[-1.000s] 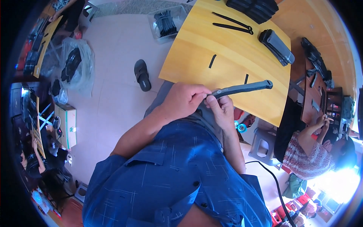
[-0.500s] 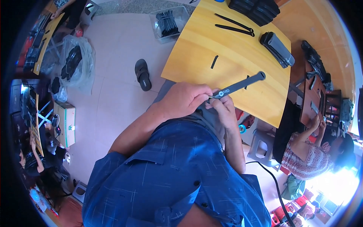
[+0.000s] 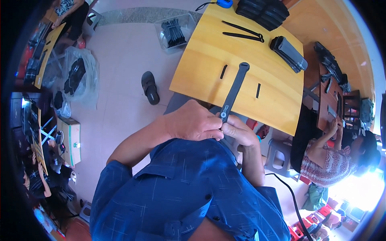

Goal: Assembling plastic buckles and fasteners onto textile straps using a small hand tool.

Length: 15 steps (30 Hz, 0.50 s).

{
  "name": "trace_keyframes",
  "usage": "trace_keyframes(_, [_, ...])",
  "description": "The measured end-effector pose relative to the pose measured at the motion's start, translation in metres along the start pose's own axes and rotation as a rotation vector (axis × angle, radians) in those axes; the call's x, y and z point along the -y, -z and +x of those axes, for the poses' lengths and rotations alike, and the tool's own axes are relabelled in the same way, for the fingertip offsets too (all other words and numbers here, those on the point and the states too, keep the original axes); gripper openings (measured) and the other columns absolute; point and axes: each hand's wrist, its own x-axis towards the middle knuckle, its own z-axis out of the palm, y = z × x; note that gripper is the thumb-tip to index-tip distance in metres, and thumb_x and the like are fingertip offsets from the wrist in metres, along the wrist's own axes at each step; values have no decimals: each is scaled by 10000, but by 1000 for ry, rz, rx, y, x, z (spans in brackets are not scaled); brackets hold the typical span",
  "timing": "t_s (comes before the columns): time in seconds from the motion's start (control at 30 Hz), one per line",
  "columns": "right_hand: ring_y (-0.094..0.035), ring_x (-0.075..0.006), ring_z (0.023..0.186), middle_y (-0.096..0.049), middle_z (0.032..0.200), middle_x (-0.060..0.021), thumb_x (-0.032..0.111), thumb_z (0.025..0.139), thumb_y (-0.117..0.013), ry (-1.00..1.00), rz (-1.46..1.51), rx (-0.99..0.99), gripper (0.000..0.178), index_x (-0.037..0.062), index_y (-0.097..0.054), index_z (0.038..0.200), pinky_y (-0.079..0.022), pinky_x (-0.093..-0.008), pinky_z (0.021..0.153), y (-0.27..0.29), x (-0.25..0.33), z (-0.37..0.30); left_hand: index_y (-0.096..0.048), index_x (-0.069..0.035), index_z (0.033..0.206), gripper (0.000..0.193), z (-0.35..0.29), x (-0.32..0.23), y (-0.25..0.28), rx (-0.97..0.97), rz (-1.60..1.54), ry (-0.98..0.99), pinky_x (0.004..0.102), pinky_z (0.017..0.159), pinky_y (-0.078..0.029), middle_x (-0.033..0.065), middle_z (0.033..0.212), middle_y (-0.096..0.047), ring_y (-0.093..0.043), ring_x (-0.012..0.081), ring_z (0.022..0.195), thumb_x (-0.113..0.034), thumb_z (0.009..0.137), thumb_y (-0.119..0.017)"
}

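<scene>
A long black strap (image 3: 235,89) with a rounded, slotted far end and a white printed mark sticks out over the near table edge. Its near end runs into my right hand (image 3: 240,130), whose thumb and fingers are pinched on it. My left hand (image 3: 195,122) is closed right beside that end, fingers curled inward. A tiny pale metallic tip shows at its fingertips; what it belongs to is hidden. On the yellow table (image 3: 201,80), two more black straps (image 3: 243,31) lie at the back, joined at one end, left of a stack of folded black straps (image 3: 288,54).
Black bundles (image 3: 263,13) and a blue tape measure (image 3: 224,3) sit at the table's far edge. Two dark slots (image 3: 258,90) mark the tabletop. A clear bin (image 3: 175,34) and a slipper (image 3: 150,88) are on the floor. A co-worker (image 3: 329,156) sits at right.
The strap's far end has swung left, so it now points more directly away from me. Both hands have come lower, nearer my body, and turned. The metallic tip is less exposed.
</scene>
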Motion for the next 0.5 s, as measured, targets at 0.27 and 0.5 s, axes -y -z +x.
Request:
trace_keyframes(0.27, [-640,-179,772,-632,828,-62,528,1107,-465,141,-74,109,536,18,-618,1046,-525,-310,723,-1,-10,13,-640,-114,831,213,-14,-4,-4,-32,-275,126,368,598,-541,21,767,-739,-722,252,698,-258,955,-737])
trace_keyframes(0.5, [-637,-160,727,-614,804,-31,487,1128,-435,65,-133,422,482,46,-579,997,-529,-312,671,8,-7,17,-687,-113,843,136,-21,8,27,174,-216,124,380,601,-542,54,763,-728,-711,288,698,-202,940,-721])
